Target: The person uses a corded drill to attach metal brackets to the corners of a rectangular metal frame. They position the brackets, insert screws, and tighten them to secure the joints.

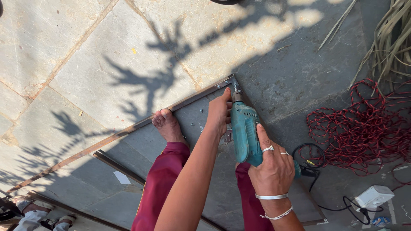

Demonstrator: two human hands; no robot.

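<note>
Head view: a teal power drill [245,133] pressed to the corner of a thin metal frame [128,130] on a stone floor [85,64].

The drill points away from the person, its bit meeting the frame's corner joint, where two metal strips come together. The right hand [274,169] is wrapped around the drill's grip, fingers closed on it, with rings on two fingers and bangles at the wrist. The left hand [219,112] lies just beside the drill's nose, fingers curled down against the frame near the bit; whether it grips anything I cannot tell. A bare foot [167,125] rests on the long strip of the frame. To the right, well apart, lie a heap of red twisted cord [364,132], a black cable [312,160] and a white plug box [373,196].
</note>
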